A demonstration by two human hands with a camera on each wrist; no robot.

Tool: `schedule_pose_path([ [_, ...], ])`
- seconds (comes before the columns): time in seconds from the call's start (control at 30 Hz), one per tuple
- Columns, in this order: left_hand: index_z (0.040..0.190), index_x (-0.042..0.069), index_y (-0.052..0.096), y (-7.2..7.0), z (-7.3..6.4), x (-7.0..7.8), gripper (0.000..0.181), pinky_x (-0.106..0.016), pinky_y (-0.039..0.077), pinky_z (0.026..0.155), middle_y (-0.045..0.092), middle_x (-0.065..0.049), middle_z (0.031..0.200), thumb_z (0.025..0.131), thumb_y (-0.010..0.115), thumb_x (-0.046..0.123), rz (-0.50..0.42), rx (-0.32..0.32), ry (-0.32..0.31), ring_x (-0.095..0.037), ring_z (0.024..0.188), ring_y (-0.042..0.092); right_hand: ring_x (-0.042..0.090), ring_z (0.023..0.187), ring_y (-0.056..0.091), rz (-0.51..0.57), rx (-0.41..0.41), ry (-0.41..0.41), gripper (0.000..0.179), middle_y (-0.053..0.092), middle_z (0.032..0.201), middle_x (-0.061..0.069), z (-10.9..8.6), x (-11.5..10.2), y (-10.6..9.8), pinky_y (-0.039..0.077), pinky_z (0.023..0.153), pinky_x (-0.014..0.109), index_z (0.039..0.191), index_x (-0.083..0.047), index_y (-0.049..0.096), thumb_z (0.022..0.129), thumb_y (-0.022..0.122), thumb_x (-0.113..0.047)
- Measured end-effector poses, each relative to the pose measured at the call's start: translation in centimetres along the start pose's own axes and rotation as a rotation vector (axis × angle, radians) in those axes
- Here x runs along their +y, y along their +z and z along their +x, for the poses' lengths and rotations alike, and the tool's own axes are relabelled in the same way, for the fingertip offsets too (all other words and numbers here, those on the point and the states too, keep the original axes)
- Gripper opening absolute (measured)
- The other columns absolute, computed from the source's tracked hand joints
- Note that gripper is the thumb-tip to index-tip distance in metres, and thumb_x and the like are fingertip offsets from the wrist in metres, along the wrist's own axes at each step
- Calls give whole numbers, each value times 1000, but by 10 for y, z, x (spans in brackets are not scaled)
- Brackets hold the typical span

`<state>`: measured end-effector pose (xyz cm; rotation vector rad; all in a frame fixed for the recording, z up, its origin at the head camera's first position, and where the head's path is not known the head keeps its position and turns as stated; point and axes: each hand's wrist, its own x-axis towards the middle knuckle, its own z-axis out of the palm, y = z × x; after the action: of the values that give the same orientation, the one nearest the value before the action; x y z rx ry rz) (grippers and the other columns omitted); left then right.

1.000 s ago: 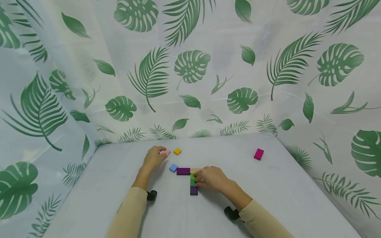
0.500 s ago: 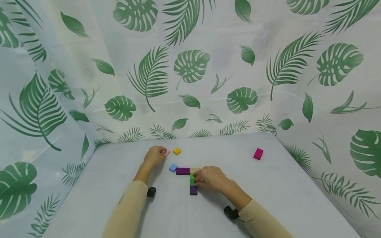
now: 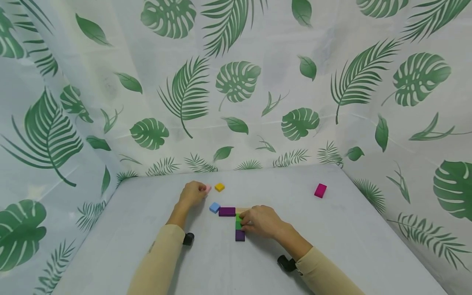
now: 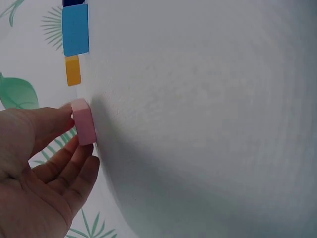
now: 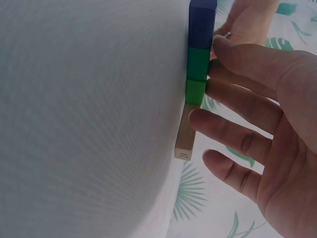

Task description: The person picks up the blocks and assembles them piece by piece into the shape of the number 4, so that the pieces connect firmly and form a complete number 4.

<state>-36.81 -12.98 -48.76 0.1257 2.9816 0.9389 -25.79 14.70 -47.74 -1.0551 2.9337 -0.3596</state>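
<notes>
My left hand [image 3: 193,194] pinches a small pink block [image 4: 84,122] between thumb and fingers, low at the table surface. In the head view a yellow block [image 3: 219,187] lies just right of it, and a light blue block [image 3: 214,207] nearer me. My right hand [image 3: 263,222] rests its fairly straight fingers along a row of touching blocks. That row has a dark purple block [image 3: 240,235], a dark green block [image 5: 197,63], a bright green block [image 5: 195,91] and a plain wooden block [image 5: 185,134]. A long purple block [image 3: 226,212] extends left from the row's far end.
A magenta block [image 3: 320,190] lies alone at the far right of the white-covered table [image 3: 354,229]. Behind the table hangs a leaf-patterned curtain [image 3: 258,135], which also lines both sides. Each wrist carries a black camera.
The left fingers have shifted very slightly around the pink block, and the left forearm has moved a little. My right hand and the row of blocks stay in place.
</notes>
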Motion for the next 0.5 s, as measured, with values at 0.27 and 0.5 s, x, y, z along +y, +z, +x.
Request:
schedule_pose_path([
  [0.27,129,3,72,0,-2,5,31,-42,55,93,72,-12,113,101,68,16,-7,2,-6,-25,97,61,17,110,74,-5,10,-9,20,78,120,-3,0,0,0,58,95,42,105,-20,85,92,81,-34],
  [0.5,127,3,73,0,-1,2,31,-47,54,97,73,-14,118,98,71,14,-1,8,3,-28,102,63,17,111,74,-8,8,-12,20,78,120,-4,-1,0,-1,58,95,42,106,-20,85,92,80,-34],
])
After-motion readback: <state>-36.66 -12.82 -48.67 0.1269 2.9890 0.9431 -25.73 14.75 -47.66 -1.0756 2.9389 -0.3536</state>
